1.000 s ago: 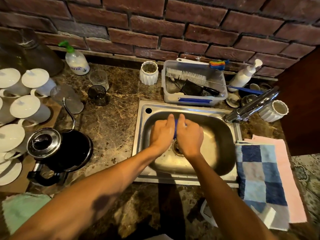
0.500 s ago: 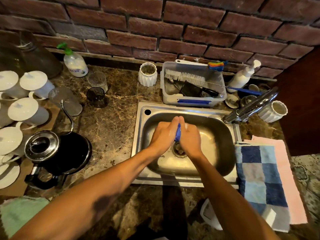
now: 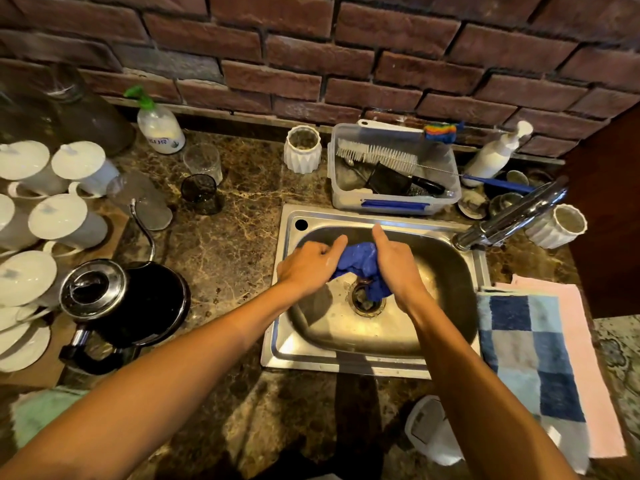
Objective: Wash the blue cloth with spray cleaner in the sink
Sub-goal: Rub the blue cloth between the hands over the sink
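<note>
A crumpled blue cloth [image 3: 360, 263] is bunched over the drain of the steel sink [image 3: 367, 362]. My left hand [image 3: 310, 265] grips its left side and my right hand [image 3: 398, 266] grips its right side, thumbs pointing away from me. A tail of the cloth hangs down toward the drain [image 3: 365, 299]. A white spray bottle [image 3: 433, 431] lies on the counter near the sink's front right corner, partly behind my right forearm.
The faucet [image 3: 512, 216] reaches in from the right. A plastic tub of brushes [image 3: 394, 199] sits behind the sink. Checked and pink towels [image 3: 533, 358] lie to the right. A black kettle [image 3: 124, 306], white cups [image 3: 65, 223] and glasses crowd the left counter.
My hands were pressed together over the cloth; now they have drawn apart and much more of the blue cloth shows between them.
</note>
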